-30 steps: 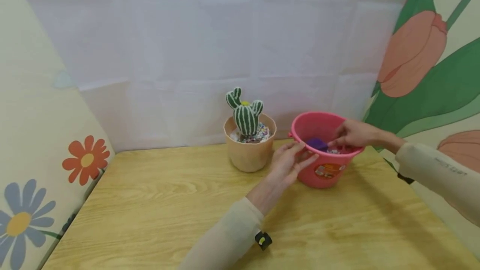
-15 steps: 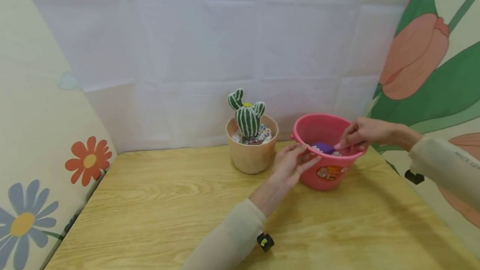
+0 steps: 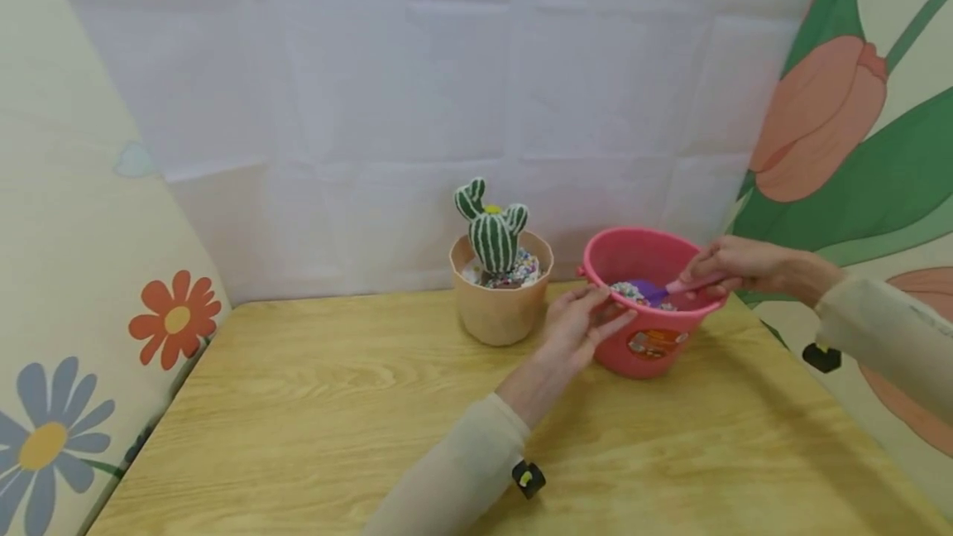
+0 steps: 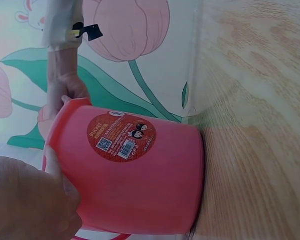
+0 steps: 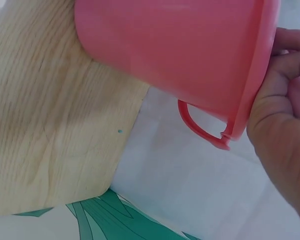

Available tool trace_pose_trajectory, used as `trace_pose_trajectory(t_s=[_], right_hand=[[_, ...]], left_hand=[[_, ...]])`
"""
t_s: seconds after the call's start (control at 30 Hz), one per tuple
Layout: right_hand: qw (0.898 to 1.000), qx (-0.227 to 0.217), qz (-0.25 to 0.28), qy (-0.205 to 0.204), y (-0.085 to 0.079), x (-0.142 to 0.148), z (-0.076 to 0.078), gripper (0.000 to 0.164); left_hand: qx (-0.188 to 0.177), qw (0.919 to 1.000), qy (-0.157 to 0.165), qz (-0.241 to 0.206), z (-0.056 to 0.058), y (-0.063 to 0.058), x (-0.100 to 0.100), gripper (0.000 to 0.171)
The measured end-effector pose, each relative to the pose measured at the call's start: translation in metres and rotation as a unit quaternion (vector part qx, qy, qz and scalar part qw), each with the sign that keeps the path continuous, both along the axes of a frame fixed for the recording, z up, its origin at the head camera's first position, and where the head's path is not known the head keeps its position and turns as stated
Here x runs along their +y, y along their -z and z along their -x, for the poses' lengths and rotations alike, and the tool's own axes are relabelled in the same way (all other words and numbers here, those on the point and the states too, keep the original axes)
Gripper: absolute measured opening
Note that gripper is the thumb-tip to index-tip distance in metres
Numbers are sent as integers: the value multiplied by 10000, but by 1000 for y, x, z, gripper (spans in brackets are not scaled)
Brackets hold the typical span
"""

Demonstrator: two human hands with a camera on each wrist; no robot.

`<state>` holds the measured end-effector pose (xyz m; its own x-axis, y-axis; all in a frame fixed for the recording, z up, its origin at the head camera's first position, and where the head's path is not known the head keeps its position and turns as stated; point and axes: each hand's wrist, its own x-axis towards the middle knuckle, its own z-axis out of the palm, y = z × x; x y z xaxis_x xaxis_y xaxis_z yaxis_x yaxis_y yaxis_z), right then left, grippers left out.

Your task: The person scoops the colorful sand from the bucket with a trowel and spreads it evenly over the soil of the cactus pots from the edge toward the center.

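Observation:
A pink bucket (image 3: 616, 347) stands upright on the table's right side, an orange label on its front. Inside it lie small colourful pebbles (image 3: 627, 291). My right hand (image 3: 754, 265) reaches over the right rim, gripping the pink handle of a toy shovel whose purple blade (image 3: 649, 291) is down among the pebbles. With my left hand (image 3: 572, 327) I hold the near left rim. In the left wrist view, one finger of that hand lies along the bucket wall. From the right wrist the shovel is mostly hidden behind the rim and hand.
Left of the bucket stands a peach pot (image 3: 497, 314) with a knitted cactus (image 3: 493, 243) and colourful pebbles around it. The wooden table (image 3: 320, 412) ends at a white cloth (image 3: 372, 106) behind. Flower-printed panels flank both sides. The bucket's handle (image 5: 197, 129) hangs at its side.
My right hand has drawn back to the right and tilted the shovel, so its handle and pebbles by the blade now show. My left hand stays at the rim.

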<state>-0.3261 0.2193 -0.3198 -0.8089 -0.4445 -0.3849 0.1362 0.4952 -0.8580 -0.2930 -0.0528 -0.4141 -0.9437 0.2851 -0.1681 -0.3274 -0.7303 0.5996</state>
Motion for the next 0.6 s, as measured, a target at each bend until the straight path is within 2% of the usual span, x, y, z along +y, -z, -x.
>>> trace_pose_trajectory(t_s=[0.1,0.23,0.47,0.6], right_hand=[[9994,-49,100,319,4,-2,-3,31],[9976,-97,274,622,4,-3,-6,33],[9938,-32,631,914,4,-2,-12,30],[9907,-175,936,976,2,-1,-16,26]], left_hand=[[38,10000,35,-52,0,3,-2,23],[24,10000,-5,-13,0,2,-2,23],[61,10000,-37,-64,0,1,-2,19],[5,9999,-59,-105,0,2,-2,15]])
